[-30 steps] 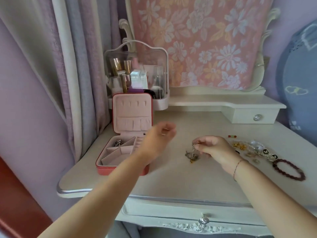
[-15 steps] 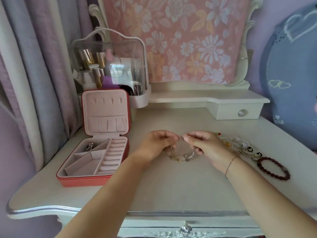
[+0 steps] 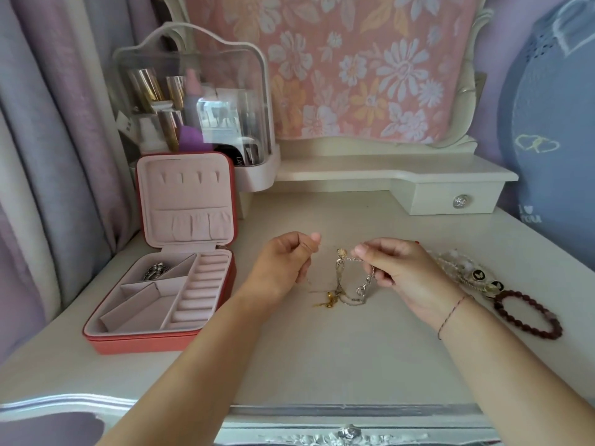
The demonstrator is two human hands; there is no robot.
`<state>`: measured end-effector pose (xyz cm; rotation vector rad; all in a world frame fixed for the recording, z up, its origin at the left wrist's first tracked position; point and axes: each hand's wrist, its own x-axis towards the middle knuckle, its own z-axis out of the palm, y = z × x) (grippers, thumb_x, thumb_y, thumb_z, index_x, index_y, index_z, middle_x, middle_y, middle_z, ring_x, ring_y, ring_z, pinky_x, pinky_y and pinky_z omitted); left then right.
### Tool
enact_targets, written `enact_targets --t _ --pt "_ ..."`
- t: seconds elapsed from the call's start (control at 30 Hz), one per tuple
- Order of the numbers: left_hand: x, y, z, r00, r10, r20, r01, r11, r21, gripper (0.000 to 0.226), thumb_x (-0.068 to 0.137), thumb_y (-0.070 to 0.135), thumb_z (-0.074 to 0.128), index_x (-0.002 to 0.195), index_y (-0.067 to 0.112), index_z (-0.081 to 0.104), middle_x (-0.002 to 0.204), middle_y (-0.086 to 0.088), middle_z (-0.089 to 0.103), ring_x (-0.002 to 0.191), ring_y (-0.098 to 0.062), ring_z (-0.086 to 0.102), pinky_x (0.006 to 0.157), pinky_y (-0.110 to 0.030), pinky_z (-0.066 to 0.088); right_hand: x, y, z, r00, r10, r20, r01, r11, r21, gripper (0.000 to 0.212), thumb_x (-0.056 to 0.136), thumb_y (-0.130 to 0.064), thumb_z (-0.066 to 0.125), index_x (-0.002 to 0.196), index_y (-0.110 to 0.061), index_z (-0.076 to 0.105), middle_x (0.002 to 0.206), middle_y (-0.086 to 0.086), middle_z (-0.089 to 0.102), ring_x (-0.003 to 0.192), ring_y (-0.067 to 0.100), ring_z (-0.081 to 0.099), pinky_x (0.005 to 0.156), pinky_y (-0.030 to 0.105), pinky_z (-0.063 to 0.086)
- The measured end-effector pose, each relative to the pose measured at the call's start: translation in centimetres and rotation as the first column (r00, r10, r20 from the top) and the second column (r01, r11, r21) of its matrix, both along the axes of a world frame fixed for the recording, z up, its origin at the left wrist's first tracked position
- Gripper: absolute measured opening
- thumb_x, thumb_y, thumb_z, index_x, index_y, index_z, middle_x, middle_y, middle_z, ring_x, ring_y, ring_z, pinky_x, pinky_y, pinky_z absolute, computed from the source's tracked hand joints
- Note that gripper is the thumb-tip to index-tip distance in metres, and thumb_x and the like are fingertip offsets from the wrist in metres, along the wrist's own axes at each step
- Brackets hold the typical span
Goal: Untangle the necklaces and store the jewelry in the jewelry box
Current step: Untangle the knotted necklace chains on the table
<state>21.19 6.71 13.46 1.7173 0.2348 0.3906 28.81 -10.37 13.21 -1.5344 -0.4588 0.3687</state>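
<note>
The tangled necklaces [image 3: 349,286] are held low over the middle of the desk [image 3: 322,355], between the two hands. Their lower loops and a small gold pendant [image 3: 328,300] are laid on the desk surface. A silver chain of the tangle is pinched between the thumb and forefinger of the right hand [image 3: 405,273], with the other fingers curled beneath, so that grip is closed tightly on the chain. The left hand [image 3: 283,268] is held just left of the tangle, with its fingers curled in and the thumb pressed to the forefinger. A very fine gold strand appears to be pinched in that grip, though it is too thin to be traced with certainty.

The jewelry box [image 3: 145,344] is set open at the left of the desk, well apart from the tangle, with its lid stood upright. A silver piece [image 3: 156,271] is seen in its rear left compartment.

A heap of pale beaded jewelry [image 3: 460,272] is piled just right of the right hand, and a dark red bead bracelet [image 3: 528,313] is laid beside that heap. A thin cord [image 3: 450,312] is worn on the right wrist. A clear cosmetics case [image 3: 193,101] is placed behind the box.
</note>
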Motion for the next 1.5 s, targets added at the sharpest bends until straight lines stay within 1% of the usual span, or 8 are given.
enact_targets --t 0.33,0.47,0.57,0.8,0.97,1.1,1.37,1.5 --pt "-0.1 0.1 0.2 0.993 -0.057 0.099 0.079 0.971 -0.225 0.027 0.087 0.037 0.06 0.069 0.017 0.061 0.052 0.004 0.043 0.062 -0.015 0.043 0.069 -0.023 0.041 -0.6 0.4 0.0 0.993 0.009 0.121 -0.009 1.0 -0.006 0.002 0.08 -0.016 0.072 0.079 -0.017 0.073 0.076 -0.009 0.07 0.064 -0.008 0.058 0.058 0.004 0.039" --pt "0.2 0.0 0.0 0.983 -0.145 0.109 0.171 0.942 -0.29 0.027 0.089 0.036 0.055 0.076 0.012 0.058 0.085 -0.005 0.071 0.079 -0.014 0.065 0.083 -0.028 0.052 -0.7 0.4 0.3 0.991 0.014 0.134 -0.022 0.998 0.057 0.008 0.082 -0.02 0.068 0.078 -0.024 0.074 0.085 -0.01 0.074 0.075 -0.004 0.059 0.069 0.016 0.04" --pt "0.3 -0.4 -0.1 0.976 -0.209 0.069 0.219 0.921 -0.321 0.032 0.101 0.03 0.044 0.074 0.014 0.049 0.106 -0.015 0.072 0.096 -0.026 0.07 0.088 -0.033 0.053 -0.7 0.4 0.3 0.991 0.039 0.129 -0.048 0.996 0.073 0.011 0.077 -0.027 0.066 0.074 -0.025 0.076 0.086 -0.008 0.074 0.075 -0.001 0.057 0.073 0.022 0.039" --pt "0.3 -0.8 -0.1 0.973 -0.229 0.042 0.23 0.922 -0.312 0.036 0.105 0.031 0.033 0.075 0.014 0.041 0.092 -0.015 0.073 0.084 -0.033 0.07 0.084 -0.043 0.055 -0.2 0.3 0.4 0.997 0.074 0.031 -0.079 0.977 0.201 0.018 0.076 -0.026 0.062 0.084 -0.012 0.07 0.077 0.001 0.07 0.071 0.01 0.061 0.068 0.021 0.044" --pt "0.4 -0.2 0.4 0.988 -0.13 0.086 0.155 0.885 -0.44 0.037 0.103 0.038 0.036 0.074 0.015 0.043 0.081 -0.008 0.072 0.071 -0.02 0.068 0.069 -0.03 0.056 -0.5 0.4 0.4 0.998 0.049 0.035 -0.053 0.99 0.129 0.013 0.086 -0.019 0.059 0.083 -0.01 0.068 0.055 -0.003 0.049 0.05 0.008 0.04 0.052 0.019 0.033" --pt "0.4 0.4 0.5 0.991 -0.102 0.084 0.131 0.813 -0.568 0.036 0.099 0.043 0.042 0.072 0.018 0.044 0.075 -0.004 0.07 0.067 -0.016 0.066 0.071 -0.029 0.053 -0.2 0.0 1.0 0.986 0.098 -0.136 -0.049 0.946 0.322 0.017 0.074 -0.028 0.064 0.081 -0.013 0.068 0.051 -0.005 0.04 0.046 0.009 0.033 0.052 0.02 0.032" --pt "0.1 0.8 0.7 0.973 -0.109 0.203 0.221 0.693 -0.687 0.024 0.091 0.035 0.054 0.074 0.018 0.052 0.067 0.004 0.055 0.061 -0.01 0.055 0.079 -0.028 0.051 0.2 -0.7 1.6 0.928 0.252 -0.274 -0.015 0.761 0.649 0.02 0.084 -0.023 0.054 0.079 -0.021 0.073 0.074 -0.003 0.053 0.063 0.011 0.047 0.064 0.022 0.045" --pt "-0.1 0.7 0.8 0.951 -0.164 0.263 0.303 0.668 -0.68 0.007 0.085 0.025 0.058 0.081 0.019 0.056 0.067 0.007 0.053 0.062 -0.007 0.052 0.075 -0.024 0.054 0.2 -1.3 2.1 0.902 0.333 -0.275 -0.034 0.689 0.723 0.024 0.087 -0.021 0.051 0.097 -0.023 0.073 0.088 -0.001 0.061 0.069 0.01 0.052 0.072 0.026 0.05"
